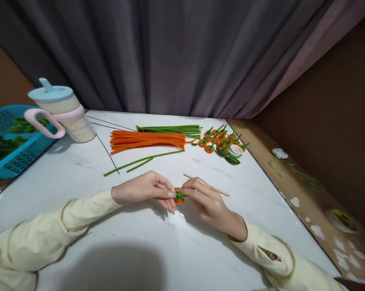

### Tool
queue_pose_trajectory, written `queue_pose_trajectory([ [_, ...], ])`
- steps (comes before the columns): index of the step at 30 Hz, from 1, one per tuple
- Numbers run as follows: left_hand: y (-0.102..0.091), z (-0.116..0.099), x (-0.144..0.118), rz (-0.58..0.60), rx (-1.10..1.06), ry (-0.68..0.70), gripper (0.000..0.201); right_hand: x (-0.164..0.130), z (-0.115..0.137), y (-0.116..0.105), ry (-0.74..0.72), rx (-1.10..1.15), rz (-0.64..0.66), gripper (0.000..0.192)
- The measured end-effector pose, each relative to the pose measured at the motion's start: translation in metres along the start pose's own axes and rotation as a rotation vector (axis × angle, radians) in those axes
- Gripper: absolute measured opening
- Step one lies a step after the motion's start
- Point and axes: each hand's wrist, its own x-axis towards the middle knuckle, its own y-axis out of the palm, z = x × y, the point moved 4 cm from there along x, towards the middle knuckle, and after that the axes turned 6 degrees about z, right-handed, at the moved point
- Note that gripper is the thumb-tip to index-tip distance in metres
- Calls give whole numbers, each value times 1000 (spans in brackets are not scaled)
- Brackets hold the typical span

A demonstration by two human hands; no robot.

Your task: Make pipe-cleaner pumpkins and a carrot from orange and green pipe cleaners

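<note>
My left hand (149, 190) and my right hand (208, 204) meet over the middle of the white table. Between their fingertips is a small pipe-cleaner ornament (179, 197), an orange round with green on top. The left thumb and fingers pinch its left side. My right fingers close on the green part from the other side. A thin wooden stick (220, 190) passes behind the right hand; whether that hand touches it I cannot tell. Beyond the hands lie loose green pipe cleaners (140, 162), an orange bundle (147, 140) and a green bundle (173, 129).
Several similar orange-and-green ornaments (209, 149) cluster at the back right, beside a white ring-shaped roll (236, 150). A tumbler with a pink handle (81, 127) stands at the back left, near a blue basket (21, 157) of greens. Paper scraps (317, 231) lie right of the table.
</note>
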Motion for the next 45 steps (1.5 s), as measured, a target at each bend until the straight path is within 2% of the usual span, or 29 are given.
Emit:
queue_pose_trajectory([
  [4, 2, -1, -1, -5, -34, -6, 22, -1, 4, 0, -50, -62, -56, 29],
  [10, 3, 2, 1, 63, -150, -21, 17, -5, 8, 0, -141, -120, -145, 28],
  [16, 6, 0, 0, 88, -153, -14, 12, -4, 10, -1, -72, -7, -226, 30],
  [20, 7, -2, 0, 98, -82, 5, 14, -4, 13, -3, -106, -49, -241, 32],
  [23, 3, -4, 0, 43, -4, 69, 16, -6, 13, -5, -121, -89, -255, 33],
  [26, -2, -2, 3, -28, -67, 123, 21, -7, 12, -7, -133, -145, -268, 29],
  [27, -2, 2, 4, -8, -126, 113, 27, -7, 13, -7, -146, -169, -262, 28],
  [29, 4, 11, 7, 114, -245, 57, 38, -7, 14, -7, -190, -218, -234, 25],
  [31, 10, 18, 10, 212, -290, 21, 40, -7, 16, -7, -243, -254, -201, 23],
  [34, 13, 22, 12, 214, -283, 43, 33, -7, 18, -7, -278, -273, -189, 22],
  [37, 13, 20, 11, 185, -274, 48, 29, -7, 17, -8, -241, -208, -192, 24],
  [42, 12, 16, 8, 133, -221, 69, 26, -7, 9, -8, -86, -45, -214, 31],
  [45, 13, 17, 8, 123, -201, 112, 32, -7, 7, -6, -91, -52, -199, 28],
])
